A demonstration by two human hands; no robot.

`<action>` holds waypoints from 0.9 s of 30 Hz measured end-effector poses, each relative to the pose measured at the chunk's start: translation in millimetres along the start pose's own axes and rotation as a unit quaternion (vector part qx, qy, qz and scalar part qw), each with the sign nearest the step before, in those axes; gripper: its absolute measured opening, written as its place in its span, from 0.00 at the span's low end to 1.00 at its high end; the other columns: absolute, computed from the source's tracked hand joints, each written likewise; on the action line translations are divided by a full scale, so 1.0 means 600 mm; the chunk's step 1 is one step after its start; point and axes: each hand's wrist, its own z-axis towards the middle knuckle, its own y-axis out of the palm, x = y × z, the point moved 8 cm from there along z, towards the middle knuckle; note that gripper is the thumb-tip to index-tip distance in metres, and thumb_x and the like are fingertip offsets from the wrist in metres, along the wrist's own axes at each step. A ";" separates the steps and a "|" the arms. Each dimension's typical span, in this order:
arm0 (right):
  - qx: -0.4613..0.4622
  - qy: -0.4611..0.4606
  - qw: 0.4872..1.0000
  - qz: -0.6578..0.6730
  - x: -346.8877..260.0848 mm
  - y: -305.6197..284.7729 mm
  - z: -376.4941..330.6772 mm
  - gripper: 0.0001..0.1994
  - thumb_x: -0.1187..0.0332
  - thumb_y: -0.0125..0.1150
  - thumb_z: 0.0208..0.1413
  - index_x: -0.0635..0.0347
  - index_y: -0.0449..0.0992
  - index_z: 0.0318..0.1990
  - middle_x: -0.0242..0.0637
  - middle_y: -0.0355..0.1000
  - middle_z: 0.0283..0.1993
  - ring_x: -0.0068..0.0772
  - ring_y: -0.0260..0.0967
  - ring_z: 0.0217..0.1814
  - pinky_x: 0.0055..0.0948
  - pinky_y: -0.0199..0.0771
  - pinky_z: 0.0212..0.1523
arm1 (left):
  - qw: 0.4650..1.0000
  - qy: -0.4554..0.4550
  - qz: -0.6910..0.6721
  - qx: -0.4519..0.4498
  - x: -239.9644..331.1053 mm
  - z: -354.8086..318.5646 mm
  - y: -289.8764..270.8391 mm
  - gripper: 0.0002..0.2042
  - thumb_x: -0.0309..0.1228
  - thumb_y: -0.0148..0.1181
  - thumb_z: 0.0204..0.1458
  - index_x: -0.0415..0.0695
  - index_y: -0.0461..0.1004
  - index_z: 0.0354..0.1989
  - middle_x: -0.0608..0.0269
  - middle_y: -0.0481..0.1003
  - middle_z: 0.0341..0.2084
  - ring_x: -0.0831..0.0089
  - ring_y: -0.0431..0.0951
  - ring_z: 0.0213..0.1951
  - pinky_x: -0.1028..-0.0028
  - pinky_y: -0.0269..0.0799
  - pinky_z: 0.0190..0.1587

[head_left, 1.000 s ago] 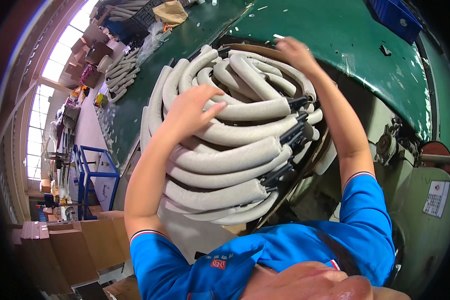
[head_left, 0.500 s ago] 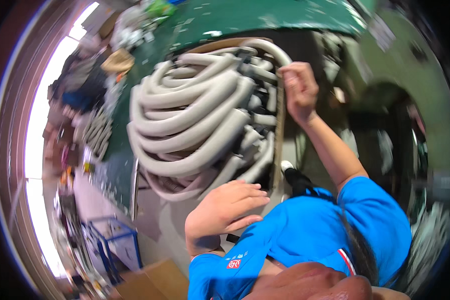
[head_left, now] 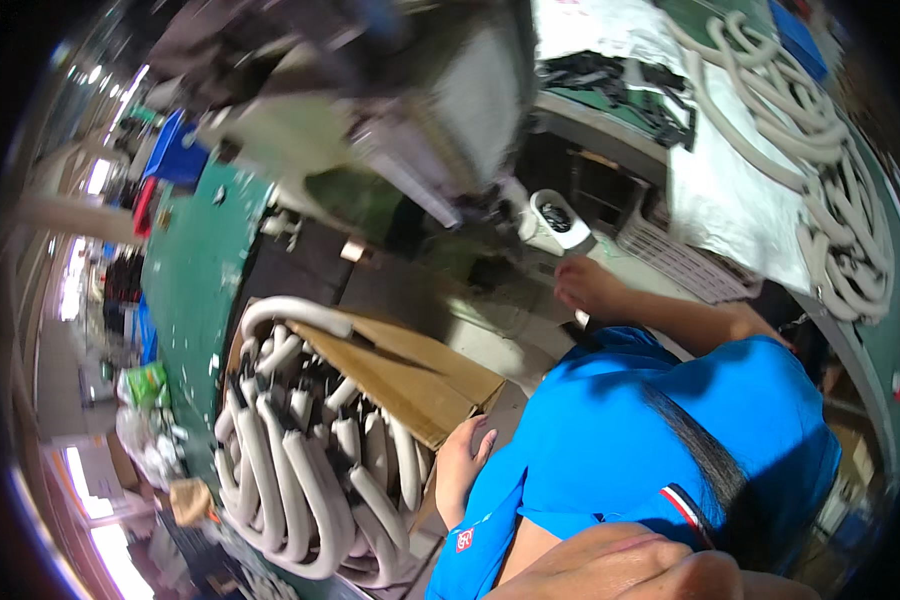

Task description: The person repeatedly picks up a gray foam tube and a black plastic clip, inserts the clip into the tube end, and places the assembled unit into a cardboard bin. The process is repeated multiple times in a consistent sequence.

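Many light grey foam-like tubes [head_left: 305, 480], bent into curves and with dark ends, fill a cardboard box [head_left: 420, 375] at the lower left. One tube [head_left: 295, 312] arches over the box's far rim beside the raised flap. My left hand [head_left: 460, 470] is at the near right side of the box, thumb apart from the fingers, with nothing seen in it. It is close to the cardboard; whether it touches cannot be told. My right hand [head_left: 588, 288] is in front of my body, away from the box. Its fingers look curled but are blurred, and no held thing shows.
A green table [head_left: 195, 270] runs along the left. At the upper right, more grey tubes [head_left: 770, 95] lie on a white-covered table, near black straps [head_left: 620, 85]. Beneath stands a pale plastic basket [head_left: 680, 260]. A blurred white machine-like shape [head_left: 480, 90] stands ahead.
The view has turned right, so the box now lies at lower left. My right hand, earlier at a tube's end by the box rim, is now away from it.
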 end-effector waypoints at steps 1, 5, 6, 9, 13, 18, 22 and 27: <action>0.031 0.059 0.997 -0.038 0.037 -0.048 -0.014 0.06 0.73 0.59 0.43 0.56 0.74 0.32 0.41 0.70 0.39 0.44 0.64 0.50 0.38 0.67 0.49 | 1.000 0.005 -0.007 -0.013 0.015 0.021 0.012 0.16 0.36 0.59 0.51 0.42 0.72 0.46 0.53 0.76 0.41 0.57 0.75 0.45 0.66 0.71 0.46; 0.159 0.202 0.949 -0.180 0.199 -0.252 -0.086 0.16 0.70 0.62 0.43 0.59 0.71 0.42 0.46 0.65 0.49 0.48 0.61 0.52 0.41 0.63 0.53 | 0.993 0.075 0.073 -0.051 0.121 0.126 0.037 0.15 0.36 0.59 0.52 0.42 0.72 0.45 0.53 0.76 0.39 0.57 0.76 0.43 0.65 0.71 0.45; 0.178 0.241 0.935 -0.188 0.258 -0.302 -0.114 0.20 0.69 0.63 0.43 0.59 0.69 0.47 0.47 0.63 0.52 0.49 0.60 0.53 0.42 0.62 0.54 | 0.988 0.094 0.109 -0.056 0.150 0.153 0.044 0.15 0.36 0.59 0.52 0.42 0.72 0.45 0.53 0.76 0.39 0.56 0.76 0.43 0.65 0.71 0.44; 0.297 0.345 0.838 -0.301 0.431 -0.454 -0.224 0.26 0.69 0.63 0.44 0.61 0.63 0.53 0.46 0.62 0.51 0.48 0.59 0.56 0.42 0.61 0.56 | 0.982 0.133 0.121 -0.057 0.208 0.224 0.085 0.17 0.38 0.57 0.52 0.44 0.72 0.47 0.53 0.75 0.41 0.56 0.75 0.44 0.65 0.70 0.46; 0.237 0.476 0.758 -0.377 0.600 -0.589 -0.319 0.26 0.68 0.63 0.44 0.62 0.63 0.52 0.47 0.63 0.51 0.49 0.61 0.56 0.43 0.63 0.55 | 0.972 0.152 0.118 -0.132 0.343 0.311 0.156 0.17 0.39 0.56 0.53 0.43 0.71 0.48 0.52 0.74 0.44 0.55 0.73 0.46 0.64 0.69 0.48; 0.036 0.493 0.831 -0.256 0.715 -0.595 -0.308 0.23 0.67 0.62 0.44 0.63 0.64 0.48 0.48 0.66 0.50 0.49 0.65 0.52 0.41 0.69 0.50 | 0.955 0.214 0.122 -0.166 0.477 0.404 0.227 0.17 0.38 0.57 0.52 0.43 0.72 0.47 0.53 0.74 0.42 0.55 0.73 0.45 0.64 0.69 0.47; 0.214 0.456 0.829 -0.241 0.641 -0.660 -0.256 0.23 0.65 0.63 0.43 0.64 0.65 0.46 0.50 0.68 0.45 0.50 0.67 0.49 0.41 0.69 0.49 | 0.940 0.248 0.113 -0.204 0.532 0.437 0.251 0.17 0.36 0.59 0.52 0.44 0.71 0.49 0.52 0.74 0.45 0.57 0.73 0.48 0.64 0.69 0.49; 0.249 0.300 0.903 -0.181 0.357 -0.609 -0.158 0.24 0.63 0.63 0.47 0.67 0.61 0.48 0.52 0.65 0.42 0.54 0.66 0.43 0.44 0.69 0.43 | 0.970 0.149 -0.149 -0.125 0.581 0.509 0.235 0.37 0.43 0.64 0.47 0.40 0.54 0.63 0.49 0.65 0.55 0.59 0.67 0.56 0.64 0.61 0.57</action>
